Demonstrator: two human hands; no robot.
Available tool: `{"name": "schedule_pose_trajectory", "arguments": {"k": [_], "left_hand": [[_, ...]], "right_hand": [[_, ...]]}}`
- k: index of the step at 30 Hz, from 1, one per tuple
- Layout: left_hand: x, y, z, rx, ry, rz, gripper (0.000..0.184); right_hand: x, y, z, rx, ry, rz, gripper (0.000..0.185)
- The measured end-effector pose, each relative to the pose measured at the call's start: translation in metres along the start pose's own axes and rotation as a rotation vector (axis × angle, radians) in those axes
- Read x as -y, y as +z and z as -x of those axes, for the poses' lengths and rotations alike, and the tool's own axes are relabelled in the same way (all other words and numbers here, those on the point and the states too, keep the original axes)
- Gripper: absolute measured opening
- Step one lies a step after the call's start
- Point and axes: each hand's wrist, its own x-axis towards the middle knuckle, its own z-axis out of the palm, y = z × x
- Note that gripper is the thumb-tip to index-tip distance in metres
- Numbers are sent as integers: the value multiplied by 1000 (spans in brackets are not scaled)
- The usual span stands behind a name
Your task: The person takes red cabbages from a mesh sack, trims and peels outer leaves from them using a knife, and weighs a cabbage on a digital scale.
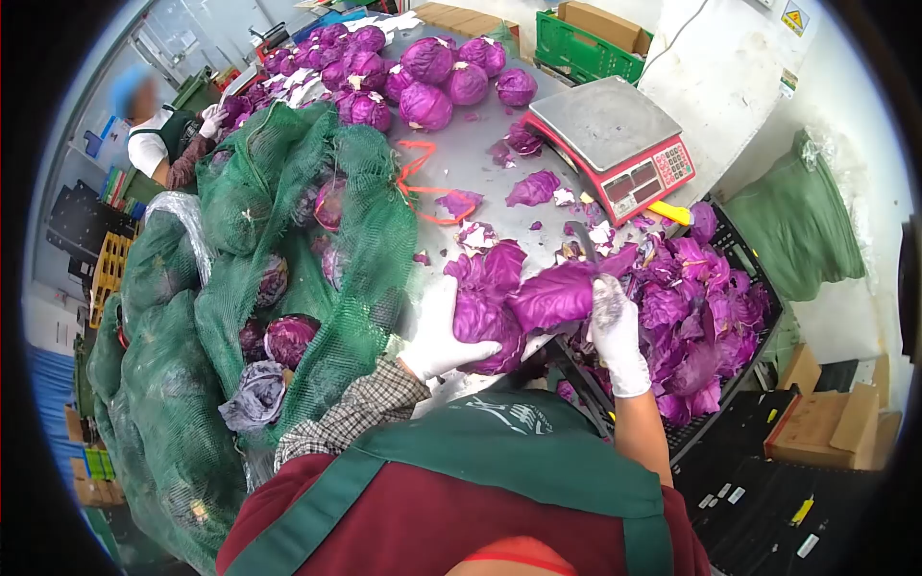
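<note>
currently, a red cabbage [488, 326] is cupped by the left hand [444, 336], fingers half-curled around it, at the near edge of the table [451, 154]; an outer leaf [552, 296] is pinched by the right hand [618, 331], fingers bent, beside piled leaves [691, 331].

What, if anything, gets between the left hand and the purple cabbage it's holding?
Only the white glove: the left hand is right up against the purple cabbage. Nothing else visible stands between them.
</note>
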Motion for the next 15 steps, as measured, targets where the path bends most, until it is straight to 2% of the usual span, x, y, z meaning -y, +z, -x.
{"name": "schedule_pose_trajectory", "arguments": {"k": [2,3,4,7,8,9,10,11,12,13,15], "left_hand": [[3,-4,5,28,77,-72,122],[5,-5,8,41,111,-105,122],[6,-4,8,50,120,-100,122],[12,-10,17,38,94,124,119],[19,-12,20,56,75,370,120],[23,-15,17,72,55,396,121],[28,-17,18,90,25,424,122],[31,-18,23,112,-13,455,123],[28,-16,21,80,-13,377,122],[24,-14,21,54,33,272,122],[10,-8,18,11,132,68,122]], "right_hand": [[-12,-1,-2,-51,-59,3,32],[-14,-7,2,-24,30,-31,34],[-28,-6,-1,-62,-11,-35,34],[-37,-25,-11,-135,105,-83,27],[-63,-36,-19,-235,-15,56,24],[-74,-53,-24,-310,-84,86,25],[-50,-69,-21,-420,-176,362,28],[-51,-99,-26,-368,-39,412,34],[-45,-116,-28,-512,-177,559,41],[-50,-136,-32,-552,-224,618,50],[3,-113,-16,-589,-266,731,57]]}}
